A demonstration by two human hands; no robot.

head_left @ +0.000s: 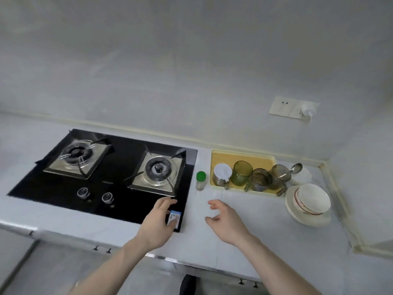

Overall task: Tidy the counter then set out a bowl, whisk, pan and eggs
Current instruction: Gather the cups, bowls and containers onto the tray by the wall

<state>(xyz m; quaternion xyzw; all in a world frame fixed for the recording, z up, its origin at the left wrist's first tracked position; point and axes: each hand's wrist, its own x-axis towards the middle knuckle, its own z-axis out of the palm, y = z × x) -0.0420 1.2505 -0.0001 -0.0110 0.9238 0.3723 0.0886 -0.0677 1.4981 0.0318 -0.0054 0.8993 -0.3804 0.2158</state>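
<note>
We reach both hands out over the pale worktop (244,248). Our left hand (156,225) hangs above the front right corner of the black gas hob (119,201), its fingers (167,202) relaxed and released, grasping nothing; a small blue-and-white card (174,218) lies on the hob just beside it. Our right hand (226,220) hovers over the bare worktop, fingers loosely spread and holding nothing. To the far right a white bowl (312,200) sits in a stack on white plates (306,219). Behind it a yellow tray (242,155) holds green glass mugs (242,172) and a steel cup with a white lid (222,173). A green-capped shaker (200,180) stands between hob and tray. We see no whisk, pan or eggs.
</note>
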